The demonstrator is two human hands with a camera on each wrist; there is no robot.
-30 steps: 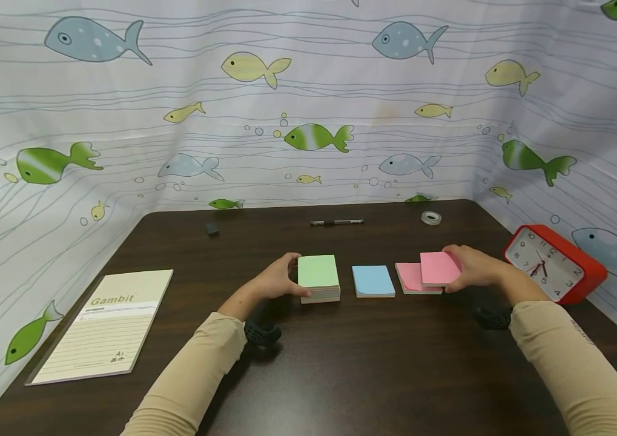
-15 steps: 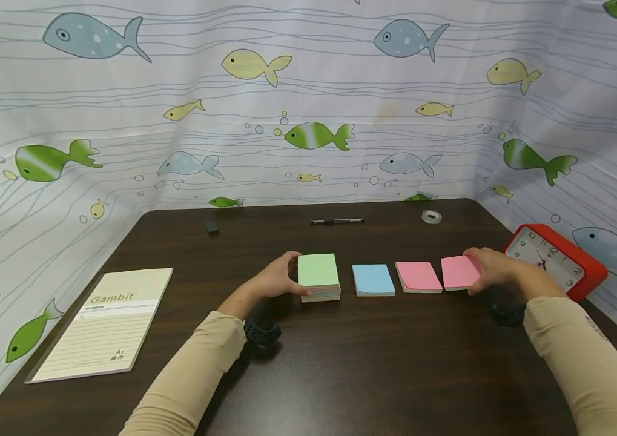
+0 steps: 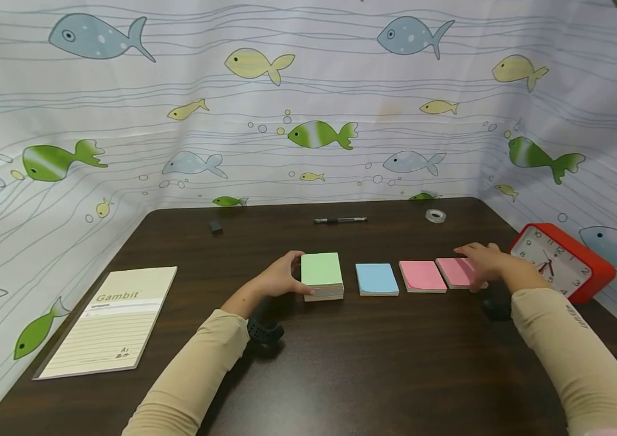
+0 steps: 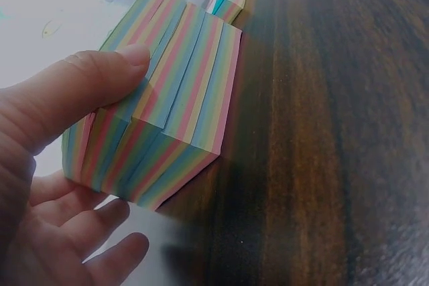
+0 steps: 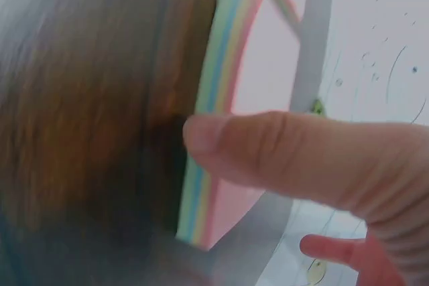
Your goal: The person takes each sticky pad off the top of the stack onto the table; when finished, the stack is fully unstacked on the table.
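Note:
My left hand [image 3: 279,280] holds a tall stack of sticky note pads [image 3: 321,270], green on top. In the left wrist view its thumb [image 4: 110,75] presses one striped side of the stack [image 4: 177,92], with some fingers spread beyond. A thin blue sticky note pad [image 3: 376,279] lies right of the stack. Beyond it lies a pink pad [image 3: 422,276] with a slightly lifted front corner. My right hand [image 3: 484,266] is over another pink pad [image 3: 452,272], fingers spread apart. In the blurred right wrist view, the thumb [image 5: 281,152] crosses in front of that pad's striped edge [image 5: 224,51].
A red alarm clock [image 3: 561,263] stands close beside the right forearm. At the left lies a Gambit notebook [image 3: 109,324]. Along the back are a small dark block [image 3: 215,227], a pen [image 3: 340,220] and a roll of tape [image 3: 436,216].
My right hand has carried a pink pad rightward off the other pink pad, set it down beside it, and loosened its fingers. My left hand stays on the stack.

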